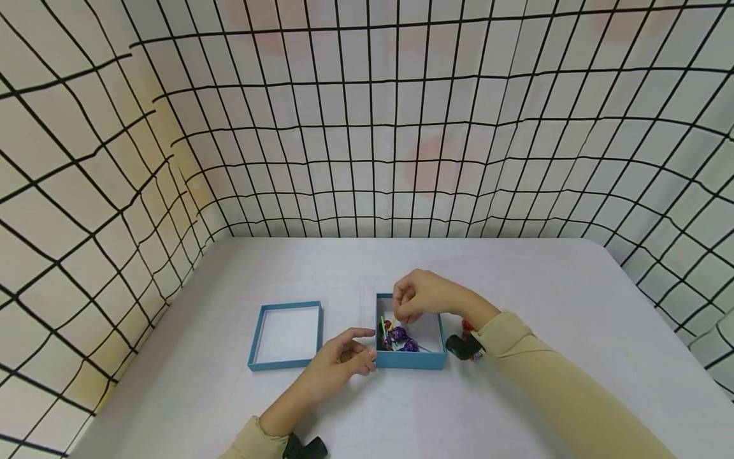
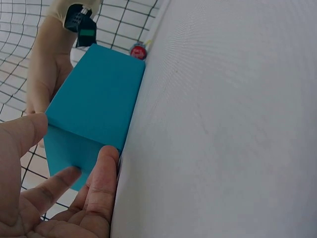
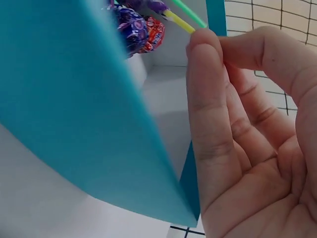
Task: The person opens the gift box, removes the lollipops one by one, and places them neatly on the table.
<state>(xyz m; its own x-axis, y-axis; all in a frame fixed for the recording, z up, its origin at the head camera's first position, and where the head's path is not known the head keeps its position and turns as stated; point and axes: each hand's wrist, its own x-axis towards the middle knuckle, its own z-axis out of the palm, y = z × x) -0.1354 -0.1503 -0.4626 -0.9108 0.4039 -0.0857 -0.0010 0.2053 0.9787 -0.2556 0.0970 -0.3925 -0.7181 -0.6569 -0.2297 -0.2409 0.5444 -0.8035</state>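
We list: one blue box (image 1: 410,361), open, on the table, with purple-wrapped lollipops (image 1: 410,345) gathered at its left; one yellow stick (image 3: 181,21), pinched by thumb and fingertip of the right hand (image 1: 421,296) over the box; one left hand (image 1: 342,357), apart from the right, loose fingers touching the box's left side. Handling, we judge: keep the pinch light, steady the wall, guide the stick clear of its neighbours. Surroundings: shallow blue lid (image 1: 288,335) at left, white tabletop (image 1: 189,382), black grid netting (image 1: 369,81) behind and alongside
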